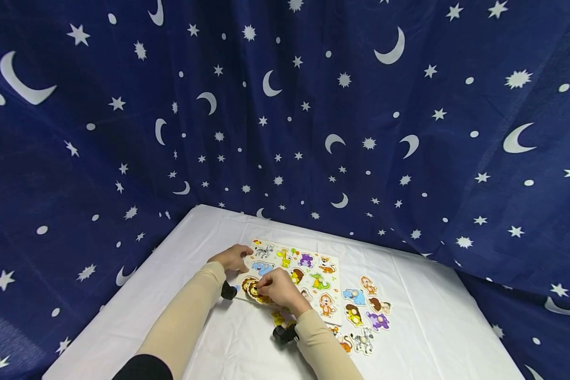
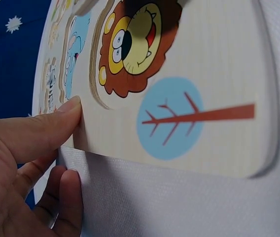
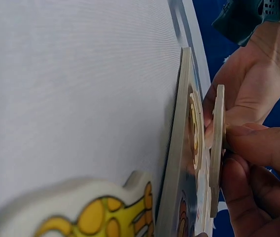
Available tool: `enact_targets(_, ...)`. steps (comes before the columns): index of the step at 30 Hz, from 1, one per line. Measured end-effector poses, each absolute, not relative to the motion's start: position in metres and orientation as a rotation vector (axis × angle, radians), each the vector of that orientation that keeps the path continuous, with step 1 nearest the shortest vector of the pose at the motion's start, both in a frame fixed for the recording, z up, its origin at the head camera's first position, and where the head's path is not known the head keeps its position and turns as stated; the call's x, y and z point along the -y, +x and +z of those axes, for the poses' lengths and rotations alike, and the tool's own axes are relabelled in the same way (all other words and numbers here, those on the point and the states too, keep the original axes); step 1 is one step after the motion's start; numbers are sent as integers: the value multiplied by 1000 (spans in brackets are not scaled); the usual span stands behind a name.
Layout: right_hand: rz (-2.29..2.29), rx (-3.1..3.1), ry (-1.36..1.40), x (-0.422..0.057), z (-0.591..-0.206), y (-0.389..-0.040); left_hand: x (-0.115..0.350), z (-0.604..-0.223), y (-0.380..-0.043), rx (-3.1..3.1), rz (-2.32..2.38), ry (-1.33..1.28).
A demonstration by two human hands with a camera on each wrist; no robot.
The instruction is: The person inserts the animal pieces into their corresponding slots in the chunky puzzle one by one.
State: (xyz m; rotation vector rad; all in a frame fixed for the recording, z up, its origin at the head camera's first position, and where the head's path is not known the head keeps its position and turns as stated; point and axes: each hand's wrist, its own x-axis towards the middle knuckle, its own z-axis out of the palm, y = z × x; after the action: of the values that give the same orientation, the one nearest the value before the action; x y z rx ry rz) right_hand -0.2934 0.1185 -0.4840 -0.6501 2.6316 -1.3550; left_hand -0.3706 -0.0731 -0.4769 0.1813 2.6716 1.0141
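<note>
Right wrist view first: we had the right hand (image 3: pixel 261 192) pinching a flat piece (image 3: pixel 218 153) between thumb and fingers, the gap closed down to its middle. Edge-on, the piece ran nearly parallel to the board (image 3: pixel 178 123), just clear of it, a yellow animal piece (image 3: pixel 100 217) lying nearby. Stiff, light, wooden-looking stuff, we judged: little to break, perhaps a slick painted face, best taken by the centre, any knob there hidden by fingers.

Over to the left wrist: the left hand (image 2: pixel 36 163) rested its thumb on the board's left edge, other fingers loosely bent; whether any reached underneath, we couldn't tell. A lion picture (image 2: pixel 140 49) showed in its recess.

And the head view! Our piece hovered over the board's near left part, broad side down; its long axis we couldn't settle. Loose pieces (image 1: pixel 353 315) lay right.
</note>
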Motion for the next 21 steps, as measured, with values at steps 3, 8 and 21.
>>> enact_targets(3, -1344, -2644, -651, -117, -484, -295, 74, -477, -371, -2674, 1010, 201)
enact_targets(8, -1342, -2646, -644, -114, -485, -298, 75, -479, -372, -2667, 1005, 197)
enact_targets(21, -1322, -2663, -625, -111, -487, -304, 75, -479, -372, -2671, 1010, 211)
